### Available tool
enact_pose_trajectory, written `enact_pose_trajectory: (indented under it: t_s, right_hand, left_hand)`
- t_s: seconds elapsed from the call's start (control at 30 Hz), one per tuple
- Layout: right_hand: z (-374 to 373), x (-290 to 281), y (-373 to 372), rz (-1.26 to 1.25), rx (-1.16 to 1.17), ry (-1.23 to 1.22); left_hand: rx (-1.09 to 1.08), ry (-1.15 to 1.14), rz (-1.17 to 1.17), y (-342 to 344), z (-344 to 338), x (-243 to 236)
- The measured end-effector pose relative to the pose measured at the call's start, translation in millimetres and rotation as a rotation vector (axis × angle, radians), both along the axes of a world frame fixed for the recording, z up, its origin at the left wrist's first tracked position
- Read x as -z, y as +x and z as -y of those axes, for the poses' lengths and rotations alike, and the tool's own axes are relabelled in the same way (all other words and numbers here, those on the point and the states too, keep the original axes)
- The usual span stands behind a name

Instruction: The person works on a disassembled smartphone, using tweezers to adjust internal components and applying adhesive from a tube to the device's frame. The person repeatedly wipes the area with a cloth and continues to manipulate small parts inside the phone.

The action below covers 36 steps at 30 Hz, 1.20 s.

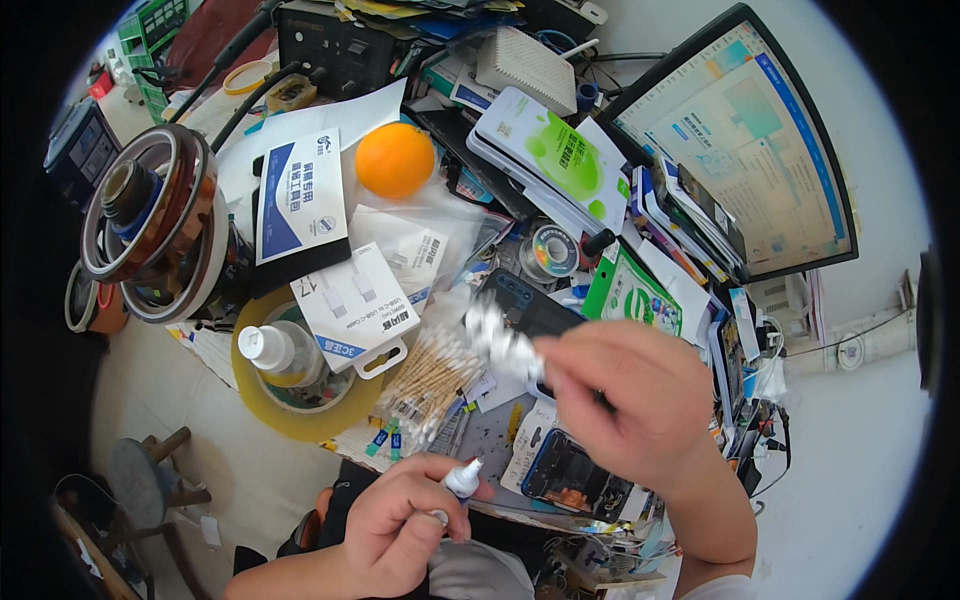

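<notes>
My left hand (405,525) is closed around a small bottle with a white nozzle (463,478), near the front edge of the desk. Its nozzle points up and to the right; the fingers hide most of its body. My right hand (630,395) is raised over the desk, fingers pinched on a crumpled white wad (503,342), smeared by motion. Whether it is tissue or plastic I cannot tell. Below the right hand lies an opened phone (560,468) with its inside showing. A bag of cotton swabs (432,380) lies to the left of the wad, and a dark phone (525,297) is behind it.
A white-capped bottle (280,352) stands in a yellow tape roll (250,395) at the left. Behind are a cable box (350,305), an orange (394,160) and a solder spool (550,252). A monitor (750,150) stands back right; a microscope-like device (155,225) rises at the left.
</notes>
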State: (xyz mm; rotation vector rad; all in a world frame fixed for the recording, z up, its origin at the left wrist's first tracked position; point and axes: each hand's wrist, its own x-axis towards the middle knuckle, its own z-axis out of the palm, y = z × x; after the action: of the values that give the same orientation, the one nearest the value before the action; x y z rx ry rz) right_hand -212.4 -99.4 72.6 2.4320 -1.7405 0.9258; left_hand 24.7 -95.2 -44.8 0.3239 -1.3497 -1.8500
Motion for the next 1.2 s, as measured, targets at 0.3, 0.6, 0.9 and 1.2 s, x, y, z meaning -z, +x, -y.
enact_pose_trajectory:
  t_s: [0.3, 0.6, 0.9, 1.2]
  right_hand:
    - [32.9, 20.0, -6.3, 0.127, 0.115, -0.021]
    - [-132.9, -7.2, -72.6, 0.103, 0.668, 0.057]
    - [-272.2, 27.7, -50.2, 0.09, 1.152, 0.528]
    - [-288.9, 48.7, -73.5, 0.017, 1.083, 0.512]
  left_hand:
    - [-0.004, -0.07, 0.01, -2.3, -3.5, -1.3]
    - [-0.05, -0.124, 0.137, -1.7, -23.4, 12.2]
    - [0.041, -0.329, 0.222, -38.0, -44.3, 13.9]
    - [0.053, -0.549, 0.376, -58.2, -53.1, -1.1]
